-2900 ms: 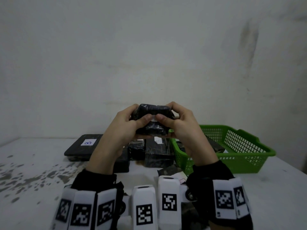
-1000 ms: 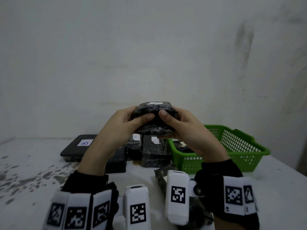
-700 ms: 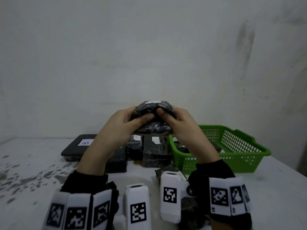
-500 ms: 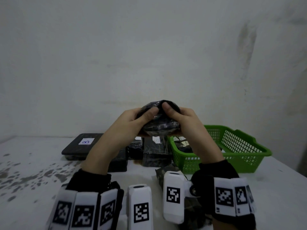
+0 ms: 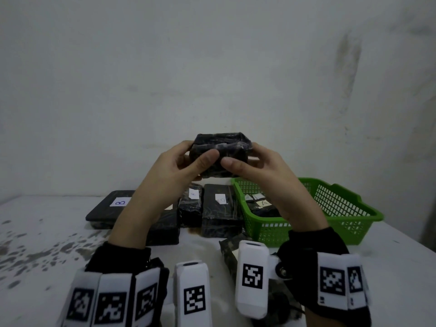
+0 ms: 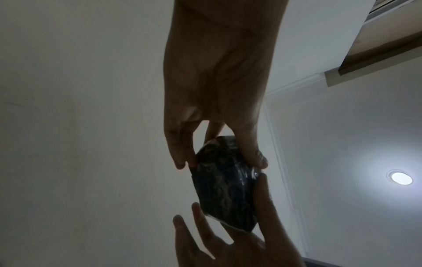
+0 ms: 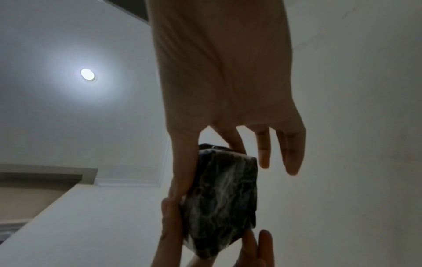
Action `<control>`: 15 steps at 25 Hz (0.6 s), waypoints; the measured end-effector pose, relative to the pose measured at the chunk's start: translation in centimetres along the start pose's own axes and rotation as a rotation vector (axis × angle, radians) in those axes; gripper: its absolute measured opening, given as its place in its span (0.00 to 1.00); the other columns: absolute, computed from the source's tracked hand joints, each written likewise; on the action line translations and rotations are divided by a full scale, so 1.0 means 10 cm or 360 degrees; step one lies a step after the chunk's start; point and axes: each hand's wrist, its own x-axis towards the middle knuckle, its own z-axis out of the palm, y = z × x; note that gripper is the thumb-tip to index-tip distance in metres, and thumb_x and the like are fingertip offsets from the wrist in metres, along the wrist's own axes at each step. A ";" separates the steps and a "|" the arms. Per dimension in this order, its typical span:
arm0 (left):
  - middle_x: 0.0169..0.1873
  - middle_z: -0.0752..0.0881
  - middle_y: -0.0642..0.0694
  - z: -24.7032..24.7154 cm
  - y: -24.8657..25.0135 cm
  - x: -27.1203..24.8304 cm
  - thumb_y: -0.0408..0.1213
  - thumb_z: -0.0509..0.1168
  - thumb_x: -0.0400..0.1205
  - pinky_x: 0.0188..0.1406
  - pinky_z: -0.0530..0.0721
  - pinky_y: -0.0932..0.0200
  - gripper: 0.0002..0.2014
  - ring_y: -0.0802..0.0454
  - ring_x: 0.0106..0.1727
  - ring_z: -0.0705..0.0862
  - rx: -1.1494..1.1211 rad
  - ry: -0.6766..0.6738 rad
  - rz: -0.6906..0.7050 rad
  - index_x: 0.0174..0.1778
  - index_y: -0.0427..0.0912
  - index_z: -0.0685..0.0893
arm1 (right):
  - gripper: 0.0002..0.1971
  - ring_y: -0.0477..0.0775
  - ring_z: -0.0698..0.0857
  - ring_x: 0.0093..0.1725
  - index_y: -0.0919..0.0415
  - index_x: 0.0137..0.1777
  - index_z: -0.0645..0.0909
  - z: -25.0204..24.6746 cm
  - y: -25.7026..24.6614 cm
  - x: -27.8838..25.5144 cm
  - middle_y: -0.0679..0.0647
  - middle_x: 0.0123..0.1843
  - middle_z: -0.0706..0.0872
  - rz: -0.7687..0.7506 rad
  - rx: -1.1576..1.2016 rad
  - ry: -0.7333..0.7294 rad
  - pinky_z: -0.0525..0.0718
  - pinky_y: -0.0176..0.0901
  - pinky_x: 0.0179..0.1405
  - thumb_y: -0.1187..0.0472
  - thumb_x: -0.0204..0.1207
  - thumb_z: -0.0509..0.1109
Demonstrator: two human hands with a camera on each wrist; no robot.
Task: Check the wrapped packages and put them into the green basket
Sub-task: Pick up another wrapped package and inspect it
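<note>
A small black package (image 5: 220, 152) wrapped in shiny film is held up in front of the wall, above the table. My left hand (image 5: 186, 161) grips its left end, thumb on the near face. My right hand (image 5: 250, 162) grips its right end the same way. The left wrist view shows the package (image 6: 226, 184) pinched between thumb and fingers of both hands, and so does the right wrist view, with the package (image 7: 223, 198) in its lower middle. The green basket (image 5: 342, 215) stands on the table at the right, with labelled black packages (image 5: 263, 206) inside.
Several black wrapped packages with white labels lie in a row left of the basket, among them a flat one marked B (image 5: 111, 206) and a block (image 5: 220, 208). Another dark package (image 5: 230, 253) lies near my right wrist. The white table (image 5: 35, 244) is stained at the left.
Both hands have turned the package over between them and raised it slightly; its white label no longer shows on top. The basket and table packages have not moved.
</note>
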 end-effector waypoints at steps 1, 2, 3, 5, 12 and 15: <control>0.47 0.89 0.51 0.01 0.00 0.00 0.61 0.70 0.65 0.49 0.85 0.65 0.22 0.59 0.49 0.88 -0.0034 0.0004 -0.0004 0.51 0.55 0.82 | 0.32 0.50 0.87 0.57 0.55 0.62 0.80 0.00 0.00 0.01 0.51 0.57 0.88 -0.0014 0.0011 0.0031 0.83 0.44 0.59 0.45 0.55 0.74; 0.48 0.88 0.51 0.01 -0.01 0.00 0.60 0.72 0.66 0.51 0.85 0.65 0.23 0.60 0.51 0.87 -0.0056 0.0004 -0.0004 0.53 0.54 0.82 | 0.34 0.50 0.87 0.56 0.57 0.63 0.79 0.01 0.01 0.01 0.52 0.57 0.87 -0.0008 0.0049 0.0047 0.84 0.44 0.57 0.45 0.54 0.74; 0.50 0.88 0.51 0.01 -0.02 0.00 0.59 0.73 0.67 0.53 0.84 0.63 0.24 0.59 0.52 0.87 -0.0046 0.0004 0.0001 0.55 0.52 0.83 | 0.35 0.50 0.87 0.56 0.57 0.64 0.78 0.01 0.01 0.02 0.53 0.58 0.87 0.0001 0.0076 0.0061 0.85 0.44 0.55 0.44 0.54 0.73; 0.52 0.88 0.50 0.00 -0.04 0.02 0.59 0.69 0.63 0.59 0.81 0.57 0.29 0.56 0.55 0.86 -0.0003 -0.0003 0.0016 0.59 0.51 0.83 | 0.35 0.48 0.86 0.56 0.55 0.65 0.77 0.01 0.03 0.03 0.54 0.58 0.86 0.0019 0.0086 0.0054 0.86 0.42 0.51 0.42 0.55 0.71; 0.42 0.89 0.52 0.07 -0.02 0.02 0.41 0.71 0.74 0.45 0.83 0.71 0.07 0.62 0.44 0.87 0.0110 0.0138 0.0041 0.46 0.51 0.83 | 0.17 0.53 0.88 0.51 0.62 0.55 0.82 -0.04 0.03 0.02 0.55 0.51 0.89 0.0103 0.0373 -0.0066 0.86 0.41 0.54 0.61 0.66 0.71; 0.39 0.89 0.52 0.10 -0.02 0.02 0.39 0.70 0.75 0.43 0.83 0.68 0.04 0.60 0.41 0.87 0.0166 0.0187 0.0056 0.43 0.51 0.83 | 0.11 0.52 0.87 0.46 0.65 0.55 0.82 -0.03 0.03 0.03 0.57 0.47 0.88 0.0158 0.0363 0.0043 0.86 0.35 0.40 0.70 0.73 0.68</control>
